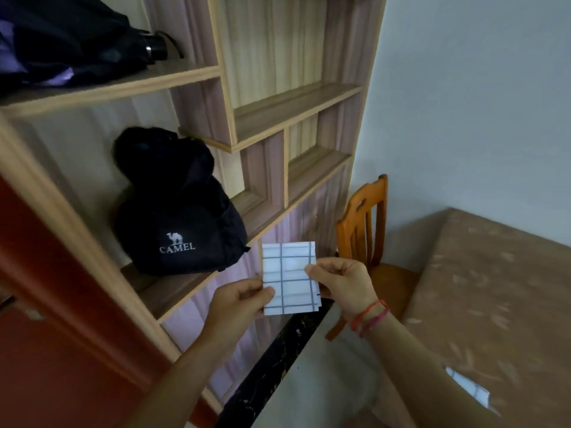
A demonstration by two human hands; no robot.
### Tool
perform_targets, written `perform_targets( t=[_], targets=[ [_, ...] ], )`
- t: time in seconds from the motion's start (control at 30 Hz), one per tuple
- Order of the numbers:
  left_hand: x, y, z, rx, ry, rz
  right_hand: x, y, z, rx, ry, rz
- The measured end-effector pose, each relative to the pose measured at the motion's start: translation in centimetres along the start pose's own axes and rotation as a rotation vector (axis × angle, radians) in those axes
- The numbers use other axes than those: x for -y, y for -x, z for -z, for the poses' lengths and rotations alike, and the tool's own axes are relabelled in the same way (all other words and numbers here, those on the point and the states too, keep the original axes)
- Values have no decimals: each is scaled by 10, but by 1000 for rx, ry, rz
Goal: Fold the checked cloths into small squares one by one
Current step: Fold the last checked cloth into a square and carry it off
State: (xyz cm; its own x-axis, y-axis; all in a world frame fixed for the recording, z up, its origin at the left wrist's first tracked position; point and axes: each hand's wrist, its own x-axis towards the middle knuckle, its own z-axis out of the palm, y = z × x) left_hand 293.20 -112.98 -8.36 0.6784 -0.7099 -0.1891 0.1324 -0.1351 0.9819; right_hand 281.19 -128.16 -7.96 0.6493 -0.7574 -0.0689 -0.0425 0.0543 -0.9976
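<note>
White checked cloth [289,273] with dark grid lines, folded down to a small square with layered edges showing at the right and bottom, held up in the air at mid frame, off any surface. Left hand [238,304] pinches its lower left edge, thumb on the front face, other fingers curled behind. Right hand [343,282] pinches the right edge about halfway up, thumb and forefinger closed on the fabric, remaining fingers curled. Both grips firm, cloth roughly upright and facing the camera. Red and pink wrist bands [369,316] on the right wrist.

Second checked cloth [468,389] lies flat on the table [494,288] at lower right, well apart from the hands; how far it is folded is unclear. Table has a brown patterned cover.

Wooden chair [364,223] stands between table and shelf unit [173,291], behind the right hand. Black bag [179,211] with "CAMEL" lettering sits on a lower shelf, just left of the held cloth. Dark folded umbrella [77,41] on the shelf above, top left. Red door [46,335] at the left edge. Frame slightly blurred.
</note>
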Motion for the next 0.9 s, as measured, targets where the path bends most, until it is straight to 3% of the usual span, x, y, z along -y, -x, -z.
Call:
perform_targets(
  t=[0.5, 0.9],
  targets=[
    [1, -151, -137, 592, -23, 130, -7, -39, 105, -743, -5, -129],
    [4, -168, -224, 908, -82, 126, 0, -14, 156, -1005, -81, -165]
  ],
)
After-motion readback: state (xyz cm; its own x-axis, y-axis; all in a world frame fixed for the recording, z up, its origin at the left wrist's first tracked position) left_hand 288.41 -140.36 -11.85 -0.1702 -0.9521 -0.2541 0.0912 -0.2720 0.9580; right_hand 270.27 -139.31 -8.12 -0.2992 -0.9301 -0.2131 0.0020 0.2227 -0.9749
